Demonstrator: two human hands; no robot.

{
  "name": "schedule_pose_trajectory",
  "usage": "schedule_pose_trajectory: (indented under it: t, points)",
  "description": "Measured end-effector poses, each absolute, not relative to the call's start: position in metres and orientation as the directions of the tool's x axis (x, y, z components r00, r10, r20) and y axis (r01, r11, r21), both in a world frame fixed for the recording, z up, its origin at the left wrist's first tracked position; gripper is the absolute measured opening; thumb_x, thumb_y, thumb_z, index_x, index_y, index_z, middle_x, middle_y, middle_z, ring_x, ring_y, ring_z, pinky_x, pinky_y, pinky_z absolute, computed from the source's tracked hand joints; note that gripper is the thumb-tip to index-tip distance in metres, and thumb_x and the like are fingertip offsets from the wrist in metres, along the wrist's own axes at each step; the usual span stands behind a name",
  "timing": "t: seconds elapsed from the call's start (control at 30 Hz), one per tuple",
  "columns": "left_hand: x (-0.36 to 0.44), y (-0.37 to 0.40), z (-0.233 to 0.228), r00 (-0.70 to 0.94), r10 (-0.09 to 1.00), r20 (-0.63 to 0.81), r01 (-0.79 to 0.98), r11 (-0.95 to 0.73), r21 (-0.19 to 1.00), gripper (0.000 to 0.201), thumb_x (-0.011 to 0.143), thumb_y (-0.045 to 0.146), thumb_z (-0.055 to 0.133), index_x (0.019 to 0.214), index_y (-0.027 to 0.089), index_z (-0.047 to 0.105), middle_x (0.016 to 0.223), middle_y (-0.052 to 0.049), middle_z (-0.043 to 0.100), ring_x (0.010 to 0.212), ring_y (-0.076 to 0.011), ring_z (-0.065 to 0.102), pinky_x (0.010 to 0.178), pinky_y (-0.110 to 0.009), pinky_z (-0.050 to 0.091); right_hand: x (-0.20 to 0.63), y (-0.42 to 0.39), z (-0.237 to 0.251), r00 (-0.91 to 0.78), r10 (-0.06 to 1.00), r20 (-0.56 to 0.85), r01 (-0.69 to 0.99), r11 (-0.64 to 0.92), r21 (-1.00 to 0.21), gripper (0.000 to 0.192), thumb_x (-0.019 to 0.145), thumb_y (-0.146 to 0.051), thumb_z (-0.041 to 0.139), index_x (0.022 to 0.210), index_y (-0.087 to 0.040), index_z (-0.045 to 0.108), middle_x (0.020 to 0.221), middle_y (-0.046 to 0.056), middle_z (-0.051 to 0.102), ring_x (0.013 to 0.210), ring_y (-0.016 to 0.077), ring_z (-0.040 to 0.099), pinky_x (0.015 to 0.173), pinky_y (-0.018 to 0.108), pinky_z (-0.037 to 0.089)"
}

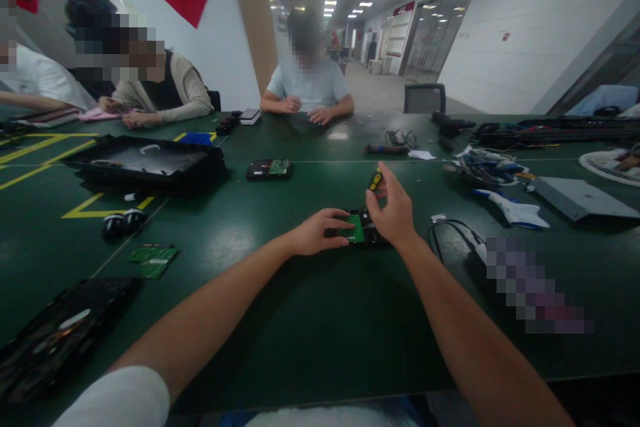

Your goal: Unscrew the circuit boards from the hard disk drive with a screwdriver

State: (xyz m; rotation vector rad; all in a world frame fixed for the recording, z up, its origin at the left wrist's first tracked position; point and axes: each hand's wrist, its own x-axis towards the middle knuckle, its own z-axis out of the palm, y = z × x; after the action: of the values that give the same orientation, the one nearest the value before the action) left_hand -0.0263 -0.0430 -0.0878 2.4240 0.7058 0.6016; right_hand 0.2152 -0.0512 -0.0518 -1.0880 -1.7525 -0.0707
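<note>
A hard drive lies flat on the green table in front of me, its green circuit board facing up. My left hand grips its left end, with fingers reaching over the board. Above the drive's right part, my right hand holds a screwdriver by its black and yellow handle. The shaft points down toward the drive; whether its tip touches a screw is too small to tell. My right hand covers part of the drive's right end. Farther back on the table sits another hard drive, board side up.
A black tray stands at the left. Nearer me are a loose green circuit board and a black casing. Cables, a grey metal box and a blue-white packet lie right. Co-workers sit across the table.
</note>
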Motion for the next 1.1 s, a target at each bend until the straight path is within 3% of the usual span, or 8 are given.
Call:
schedule_pose_trajectory:
  t: [0.3,0.5,0.73,0.87,1.1]
  points:
    - [-0.0269,-0.0423,-0.0885,0.763,0.596,0.25,0.362,-0.714,0.6,0.048,0.093,0.048,0.069,0.138,0.031,0.065,0.153,-0.01,0.05,0.141,-0.0297,0.048,0.115,-0.051,0.043,0.2159,-0.0509,-0.0522,-0.051,0.638,0.768,0.71,0.564,-0.422,0.066,0.096,-0.035,0.062,0.157,-0.028,0.037,0.132,0.012,0.066,0.093,0.0255,0.07,0.082,0.047,0.064]
    - [-0.0275,-0.0444,-0.0842,0.765,0.604,0.222,0.371,-0.696,0.615,0.048,0.094,0.049,0.068,0.139,0.032,0.065,0.154,-0.01,0.049,0.141,-0.0304,0.048,0.115,-0.052,0.043,0.2164,-0.0478,-0.0571,-0.052,0.644,0.763,0.688,0.577,-0.44,0.07,0.097,-0.03,0.057,0.161,-0.027,0.03,0.143,0.014,0.061,0.11,0.0285,0.07,0.091,0.047,0.063]
    - [-0.0271,-0.0435,-0.0861,0.763,0.602,0.237,0.363,-0.701,0.613,0.048,0.093,0.048,0.069,0.138,0.032,0.065,0.154,-0.01,0.05,0.141,-0.0312,0.047,0.115,-0.054,0.042,0.2158,-0.0495,-0.0544,-0.046,0.641,0.766,0.684,0.579,-0.444,0.061,0.097,-0.036,0.061,0.154,-0.028,0.041,0.142,0.012,0.062,0.103,0.0268,0.072,0.088,0.046,0.064]
    - [-0.0262,-0.0435,-0.0866,0.761,0.599,0.247,0.359,-0.708,0.608,0.048,0.093,0.049,0.069,0.138,0.031,0.066,0.153,-0.011,0.051,0.14,-0.0309,0.049,0.115,-0.053,0.041,0.2154,-0.0498,-0.054,-0.054,0.636,0.77,0.673,0.593,-0.442,0.062,0.097,-0.032,0.059,0.155,-0.027,0.039,0.14,0.012,0.063,0.102,0.0262,0.072,0.088,0.046,0.064]
    - [-0.0257,-0.0443,-0.0847,0.761,0.593,0.262,0.353,-0.718,0.6,0.048,0.093,0.047,0.07,0.138,0.03,0.066,0.153,-0.011,0.051,0.141,-0.0305,0.049,0.117,-0.053,0.04,0.2156,-0.052,-0.0524,-0.067,0.632,0.772,0.684,0.593,-0.426,0.06,0.098,-0.035,0.059,0.154,-0.03,0.042,0.123,0.011,0.067,0.092,0.0252,0.069,0.085,0.048,0.064]
